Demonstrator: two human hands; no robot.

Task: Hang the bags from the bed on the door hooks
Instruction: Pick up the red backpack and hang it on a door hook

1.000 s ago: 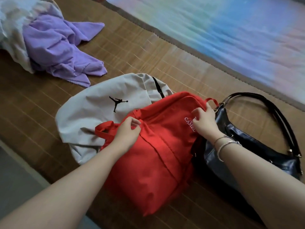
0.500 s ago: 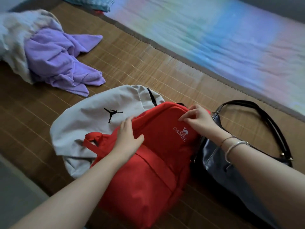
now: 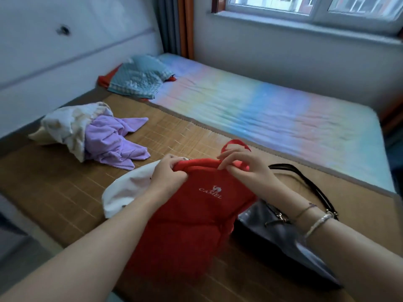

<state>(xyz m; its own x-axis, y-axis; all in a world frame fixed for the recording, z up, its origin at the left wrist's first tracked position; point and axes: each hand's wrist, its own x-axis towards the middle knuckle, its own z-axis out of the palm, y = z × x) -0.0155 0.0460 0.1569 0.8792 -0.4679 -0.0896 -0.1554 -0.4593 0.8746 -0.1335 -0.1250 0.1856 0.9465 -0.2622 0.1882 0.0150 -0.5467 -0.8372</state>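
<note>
A red backpack (image 3: 192, 221) with white lettering stands raised off the bamboo mat (image 3: 65, 192) on the bed. My left hand (image 3: 169, 173) grips its top edge at the left. My right hand (image 3: 242, 164) pinches the top edge and a red strap at the right, with the carry loop sticking up above it. Behind the red backpack lies a white bag (image 3: 124, 188), partly hidden. A black leather handbag (image 3: 281, 240) with a long strap lies to the right, under my right forearm.
A heap of purple and cream cloth (image 3: 98, 134) lies at the mat's left. Beyond the mat is a pastel rainbow sheet (image 3: 272, 114) with a teal pillow (image 3: 139, 77) at the headboard. A window is on the far wall.
Both hands moved up to the red backpack's top and closed on it; the backpack went from lying flat to being lifted upright. The head tilted up, showing the whole bed.
</note>
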